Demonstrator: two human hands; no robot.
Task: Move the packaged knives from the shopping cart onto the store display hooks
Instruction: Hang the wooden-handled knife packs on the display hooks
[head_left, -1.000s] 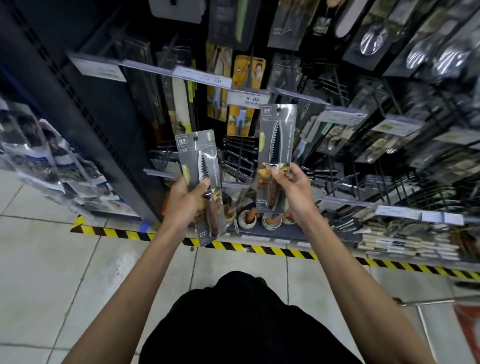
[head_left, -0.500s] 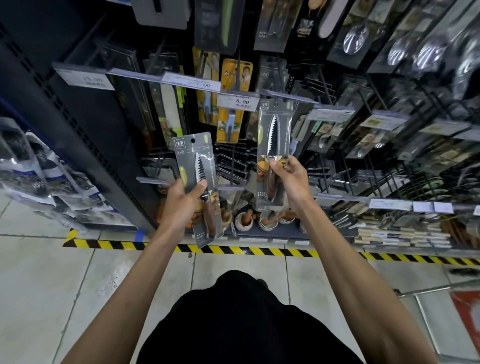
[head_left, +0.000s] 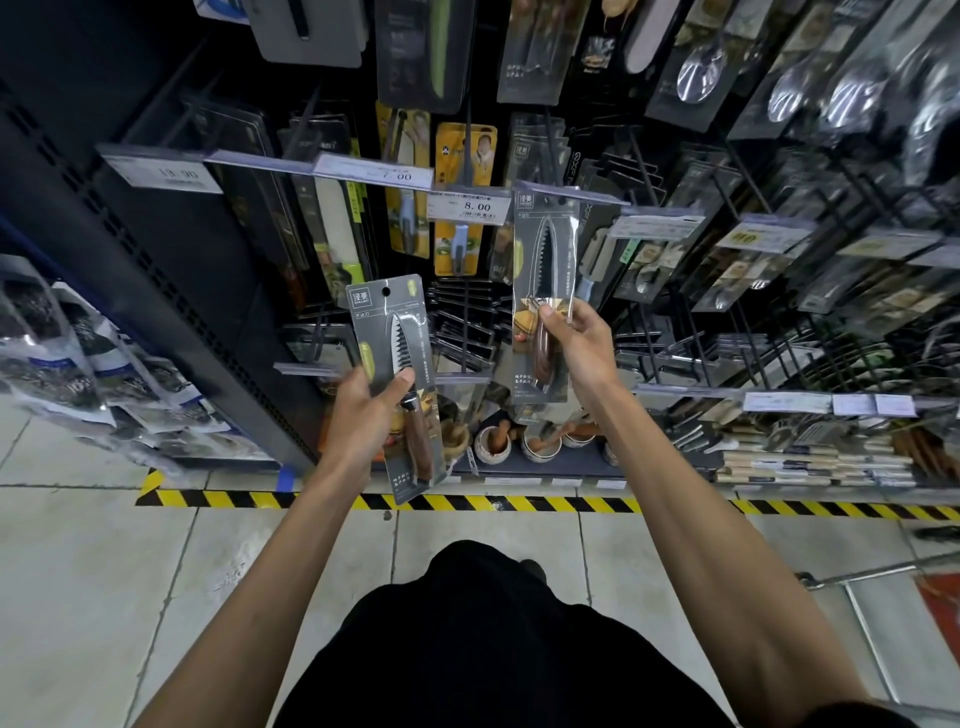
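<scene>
Grey card-and-plastic packaged knife (head_left: 387, 325) sat in left hand (head_left: 358, 415), centre of frame, slightly left. Left fingers (head_left: 402, 383) were closed on it: thumb pressed across the front just above the brown wooden handle, the rest curled behind the pack's left edge. Pack was upright with its top leaning a little left, serrated blade pointing up. Its hang hole was free and on no hook, held out in front of the lower display rows.

Second packaged knife (head_left: 543, 249) sat in right hand (head_left: 579, 345), centre-right and higher in frame. Right fingers gripped it too, thumb tip pinched on the front where blade met handle, other fingers wrapped behind the right edge. Pack was near vertical, top edge level with the 8.00 price tag (head_left: 470, 207) and just right of it. Whether its hang hole sat on a hook, could not tell.

Hands were apart, packs not touching each other. Black prongs of display hooks (head_left: 460, 322) showed between the two packs. 7.00 price tag (head_left: 374, 172) was upper left of centre. Yellow-black hazard tape (head_left: 493, 503) ran across the tiled floor (head_left: 78, 571) below the hands. Shopping cart (head_left: 806, 579) showed only metal frame at lower right edge, contents out of view.
</scene>
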